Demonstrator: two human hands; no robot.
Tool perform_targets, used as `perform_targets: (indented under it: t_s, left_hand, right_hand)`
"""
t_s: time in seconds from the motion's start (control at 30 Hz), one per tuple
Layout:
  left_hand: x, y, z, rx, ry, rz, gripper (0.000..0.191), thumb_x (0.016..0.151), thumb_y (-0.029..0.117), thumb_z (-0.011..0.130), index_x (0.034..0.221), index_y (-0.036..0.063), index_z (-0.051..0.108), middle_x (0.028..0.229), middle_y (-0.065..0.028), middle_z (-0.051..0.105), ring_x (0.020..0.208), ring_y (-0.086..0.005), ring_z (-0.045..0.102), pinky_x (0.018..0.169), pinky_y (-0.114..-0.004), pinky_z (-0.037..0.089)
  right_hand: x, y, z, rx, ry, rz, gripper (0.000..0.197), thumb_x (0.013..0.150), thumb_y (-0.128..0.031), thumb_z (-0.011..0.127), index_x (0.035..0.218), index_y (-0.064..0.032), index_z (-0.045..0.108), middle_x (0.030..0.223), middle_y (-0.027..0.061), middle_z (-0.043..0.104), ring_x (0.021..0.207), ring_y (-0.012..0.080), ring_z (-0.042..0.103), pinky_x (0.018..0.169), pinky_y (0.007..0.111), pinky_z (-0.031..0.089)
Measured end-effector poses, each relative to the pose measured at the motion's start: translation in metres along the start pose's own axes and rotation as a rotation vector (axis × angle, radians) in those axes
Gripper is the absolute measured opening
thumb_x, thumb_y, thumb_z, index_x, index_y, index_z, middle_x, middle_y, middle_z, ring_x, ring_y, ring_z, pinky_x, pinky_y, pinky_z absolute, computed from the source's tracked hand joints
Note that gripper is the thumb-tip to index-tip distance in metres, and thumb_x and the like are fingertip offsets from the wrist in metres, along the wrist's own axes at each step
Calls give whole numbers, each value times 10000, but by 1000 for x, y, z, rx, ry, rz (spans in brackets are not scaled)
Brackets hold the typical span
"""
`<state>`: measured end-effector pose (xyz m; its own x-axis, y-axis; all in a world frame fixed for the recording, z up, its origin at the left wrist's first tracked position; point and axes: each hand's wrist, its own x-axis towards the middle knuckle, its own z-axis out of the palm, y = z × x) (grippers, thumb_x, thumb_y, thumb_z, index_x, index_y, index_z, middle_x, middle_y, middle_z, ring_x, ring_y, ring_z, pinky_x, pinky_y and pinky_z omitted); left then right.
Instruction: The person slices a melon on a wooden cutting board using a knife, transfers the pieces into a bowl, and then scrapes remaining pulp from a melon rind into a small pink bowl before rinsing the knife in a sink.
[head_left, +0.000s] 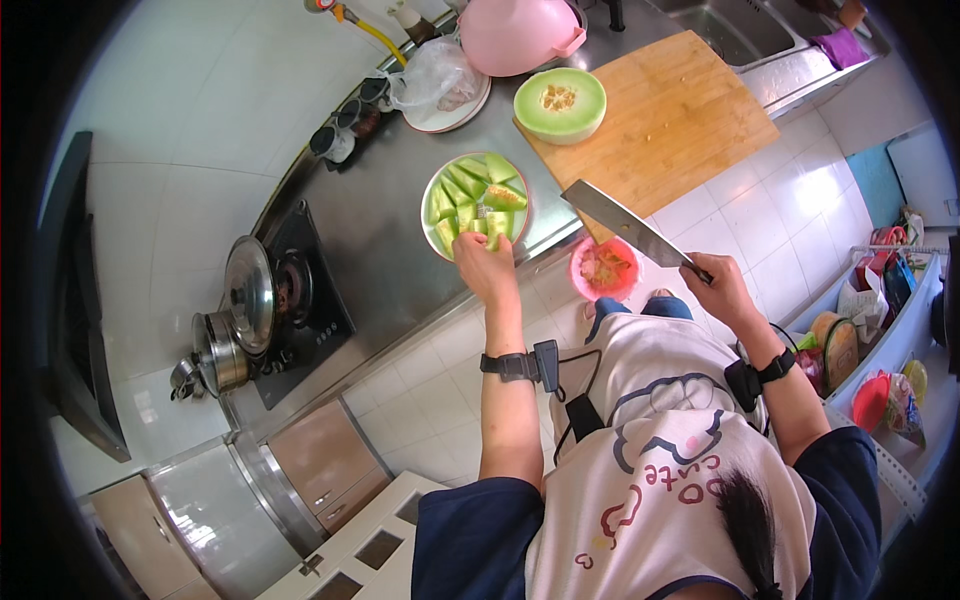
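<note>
My right hand (718, 289) grips the dark handle of a cleaver (626, 223). Its broad blade slants over the near corner of a wooden cutting board (675, 112). At the near rim of a round plate (424, 217), my left hand (486, 264) has its fingers around a melon piece (498, 225). Several other pale green melon pieces (465, 180) lie on that plate, one with seeds on it. A melon half (561, 105) rests cut side up on the board's far left corner, seeds in its centre.
Below the board's near corner, a pink bin (637, 270) holds scraps. A pink basin (517, 37), a plate with a plastic bag (439, 82) and seasoning jars (334, 142) line the back. Left is a gas stove (319, 300) with a lidded pan (249, 292); a sink (739, 34) is far right.
</note>
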<state>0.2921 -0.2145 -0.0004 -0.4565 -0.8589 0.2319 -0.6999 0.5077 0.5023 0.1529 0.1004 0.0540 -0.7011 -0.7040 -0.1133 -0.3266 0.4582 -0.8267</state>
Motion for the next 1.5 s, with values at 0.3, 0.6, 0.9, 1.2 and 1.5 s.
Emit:
perform_targets:
  t_s: [0.3, 0.6, 0.9, 1.2, 1.5]
  left_hand:
    - [2, -8, -13, 63, 50, 69, 325, 752, 222, 792, 915, 46, 573, 898, -113, 585, 883, -317, 582, 755, -433, 483]
    - [15, -60, -34, -54, -183, 70, 237, 718, 49, 760, 940, 23, 682, 868, -128, 686, 761, -297, 672, 690, -389, 524]
    - [20, -44, -31, 11, -209, 24, 233, 721, 54, 737, 952, 69, 703, 824, -113, 708, 752, -320, 683, 683, -406, 538]
    - [30, -2, -30, 201, -419, 753, 322, 731, 98, 705, 1052, 112, 722, 1258, -37, 621, 1224, -275, 489, 953, -442, 411]
    - [43, -10, -12, 37, -427, 664, 351, 742, 107, 746, 1084, 61, 681, 1196, -67, 632, 1146, -305, 524, 933, -404, 443]
  right_hand:
    - [0, 5, -9, -3, 25, -38, 139, 842, -55, 637, 953, 20, 673, 648, 184, 538, 512, 269, 478, 522, 356, 418]
    - [9, 15, -13, 5, 19, -43, 106, 852, -70, 638, 893, 27, 652, 599, 183, 491, 496, 274, 417, 512, 364, 399]
    - [17, 9, -8, 16, -25, -38, 118, 843, -83, 652, 896, 22, 664, 613, 189, 510, 501, 272, 447, 516, 365, 411]
    - [17, 15, -8, 25, -10, -1, 113, 844, -80, 648, 875, 29, 648, 608, 196, 497, 500, 275, 434, 513, 363, 407]
    - [12, 17, -10, 39, 21, -7, 118, 849, -86, 645, 866, 30, 640, 595, 193, 473, 494, 273, 390, 506, 366, 396]
